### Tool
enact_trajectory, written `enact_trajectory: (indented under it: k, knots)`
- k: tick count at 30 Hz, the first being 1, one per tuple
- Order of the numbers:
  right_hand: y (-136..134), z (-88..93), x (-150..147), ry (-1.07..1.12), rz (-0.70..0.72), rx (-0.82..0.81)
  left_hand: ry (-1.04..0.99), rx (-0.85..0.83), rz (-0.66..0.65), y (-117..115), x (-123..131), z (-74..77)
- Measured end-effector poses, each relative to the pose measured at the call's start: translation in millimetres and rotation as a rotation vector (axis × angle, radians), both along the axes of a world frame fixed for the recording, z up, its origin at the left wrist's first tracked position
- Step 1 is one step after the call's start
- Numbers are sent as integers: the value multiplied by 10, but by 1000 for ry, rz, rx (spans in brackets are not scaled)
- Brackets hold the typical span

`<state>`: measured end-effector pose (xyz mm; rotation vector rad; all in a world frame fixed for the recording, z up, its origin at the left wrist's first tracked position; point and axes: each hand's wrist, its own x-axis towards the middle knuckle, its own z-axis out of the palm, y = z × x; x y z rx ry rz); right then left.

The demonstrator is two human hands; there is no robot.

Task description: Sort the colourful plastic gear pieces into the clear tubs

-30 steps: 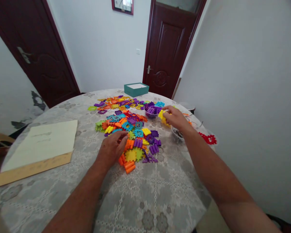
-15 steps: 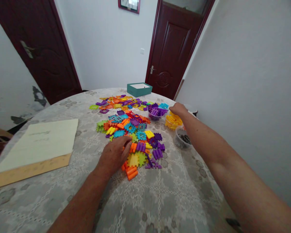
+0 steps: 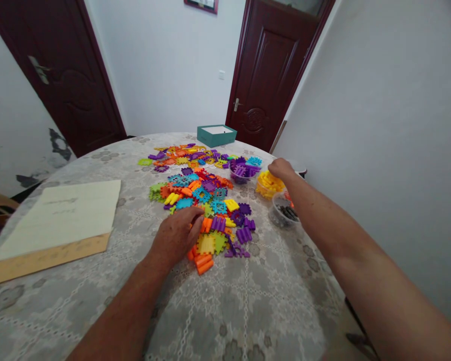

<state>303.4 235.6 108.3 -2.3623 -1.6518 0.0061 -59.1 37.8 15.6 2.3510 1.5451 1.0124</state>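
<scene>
Item one, the left hand [image 3: 176,235]: it lies palm down on the near edge of the heap of plastic pieces [image 3: 205,198], fingers loosely together, the tips tucked among orange bars [image 3: 202,262] and a yellow toothed square [image 3: 206,244]; we cannot tell whether it pinches one. Item two, the right hand [image 3: 281,169]: it is curled over the far rim of the tub of yellow pieces [image 3: 267,185], and we cannot tell whether it is closed on anything. We judge that the work goes best with one piece lifted at a time from the edge of the heap, the teeth kept from snagging neighbours, and the hand kept low over the tub. The heap sits mid-bench: flat toothed squares and ribbed bars in orange, purple, teal, yellow and green, interlocked in places. Just beside the yellow tub we list a tub of purple pieces [image 3: 242,173] and a tub of dark pieces [image 3: 283,213]. Also on the bench [image 3: 248,306]: a teal box [image 3: 216,135] and a pale sheet [image 3: 62,210] on brown board [image 3: 41,256].
</scene>
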Motion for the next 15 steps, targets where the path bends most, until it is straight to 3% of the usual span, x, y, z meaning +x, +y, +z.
enact_trajectory:
  k: [4,7,11,15]
  knots:
    - [-165,48,-11,-13,58,42,21,5,20,-3,-14,9]
    - [-475,-13,-142,-5,280,138,19,9,41,-9,-18,32]
    - [-1085,-291,-497,120,673,65,35,7,56,-13,-1,46]
    - [-1510,-611,-769,71,722,-26,74,11,49,-26,37,43]
